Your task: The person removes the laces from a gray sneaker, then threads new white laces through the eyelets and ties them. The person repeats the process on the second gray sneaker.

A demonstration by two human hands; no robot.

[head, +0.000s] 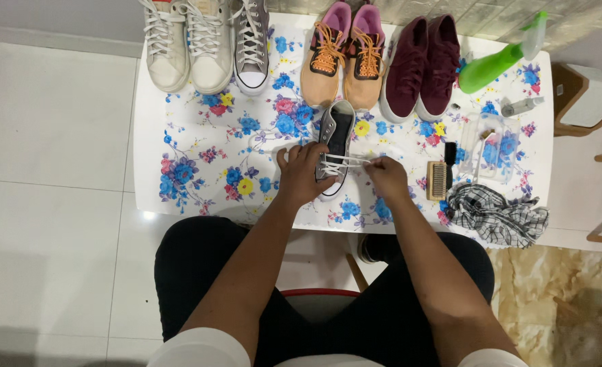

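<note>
Floral-clothed table [199,156], left hand [301,175] grip grasping grey sneaker [335,139], right hand [385,175] grip pinching white lace [352,160]

A white table [152,136] under a floral cloth [205,146] stands on pale glossy tiles [49,129] that give way to beige marbled flooring [552,292] near right, with wooden chairs [590,102] far right and a wall [56,17] beyond.

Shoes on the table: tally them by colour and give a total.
White or cream shoes: 2
Grey shoes: 2, one at the back, one under the left hand, lace pulled by the right hand
Tan and pink shoes: 2
Maroon shoes: 2
Total: 8
</note>
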